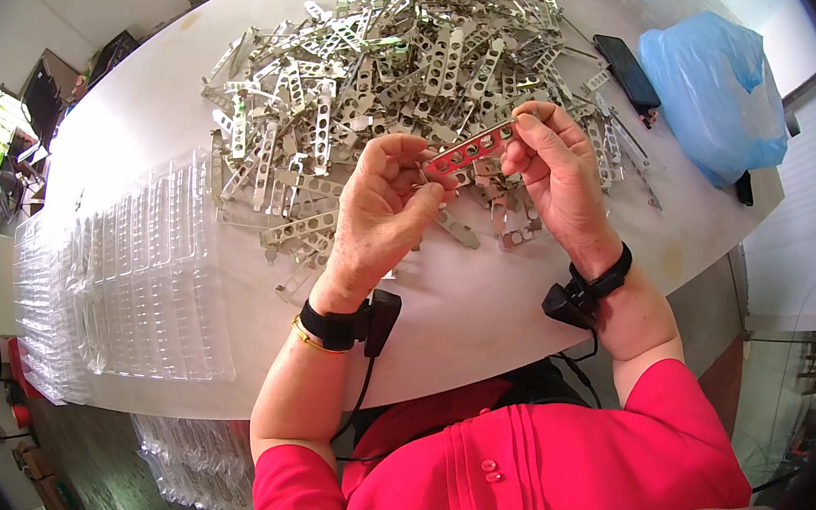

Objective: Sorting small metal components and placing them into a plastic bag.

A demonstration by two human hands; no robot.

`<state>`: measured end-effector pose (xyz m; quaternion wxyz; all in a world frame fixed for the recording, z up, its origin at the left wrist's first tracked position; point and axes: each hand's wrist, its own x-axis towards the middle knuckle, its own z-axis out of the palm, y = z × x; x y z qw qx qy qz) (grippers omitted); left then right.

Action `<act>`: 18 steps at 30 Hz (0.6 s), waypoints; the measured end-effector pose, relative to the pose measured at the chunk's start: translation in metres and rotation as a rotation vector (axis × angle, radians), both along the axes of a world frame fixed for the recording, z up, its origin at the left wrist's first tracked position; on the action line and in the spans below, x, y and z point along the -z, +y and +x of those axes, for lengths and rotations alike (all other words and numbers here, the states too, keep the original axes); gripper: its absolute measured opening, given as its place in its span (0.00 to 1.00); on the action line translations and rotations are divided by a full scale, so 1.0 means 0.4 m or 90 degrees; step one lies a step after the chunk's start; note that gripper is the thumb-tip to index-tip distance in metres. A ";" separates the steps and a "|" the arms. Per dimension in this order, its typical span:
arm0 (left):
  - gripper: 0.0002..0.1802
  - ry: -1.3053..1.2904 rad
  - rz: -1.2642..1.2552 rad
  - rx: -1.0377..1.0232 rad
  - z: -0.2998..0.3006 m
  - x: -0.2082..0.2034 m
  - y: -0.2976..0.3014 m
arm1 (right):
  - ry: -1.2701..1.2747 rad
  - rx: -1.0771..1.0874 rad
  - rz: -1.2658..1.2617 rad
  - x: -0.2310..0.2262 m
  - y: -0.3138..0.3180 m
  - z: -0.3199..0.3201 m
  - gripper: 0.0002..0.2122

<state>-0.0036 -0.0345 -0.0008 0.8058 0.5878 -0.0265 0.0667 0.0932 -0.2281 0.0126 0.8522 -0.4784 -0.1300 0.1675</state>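
Observation:
Between my two hands, above the near edge of a metal heap, is a perforated metal strip (470,151) with a row of round holes; its face looks red. My left hand (380,203) pinches its left end with thumb and fingers. At the other end, slightly higher, my right hand (555,160) grips the strip between thumb and forefinger. Just beyond the hands spreads a large heap of similar perforated metal strips (321,129), tangled at many angles. A few loose ones, such as a flat strip (457,229), lie below the held piece.
Clear plastic trays (154,274) are stacked on the left of the white table (476,323). At the right lie a black phone (626,71) and a blue plastic bag (715,94). More clear plastic (195,459) is below the table's near left edge. Cables run from the black wrist straps.

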 end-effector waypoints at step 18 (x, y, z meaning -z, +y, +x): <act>0.09 0.020 0.154 -0.193 -0.001 0.006 0.008 | -0.079 -0.048 -0.097 -0.016 0.010 -0.025 0.09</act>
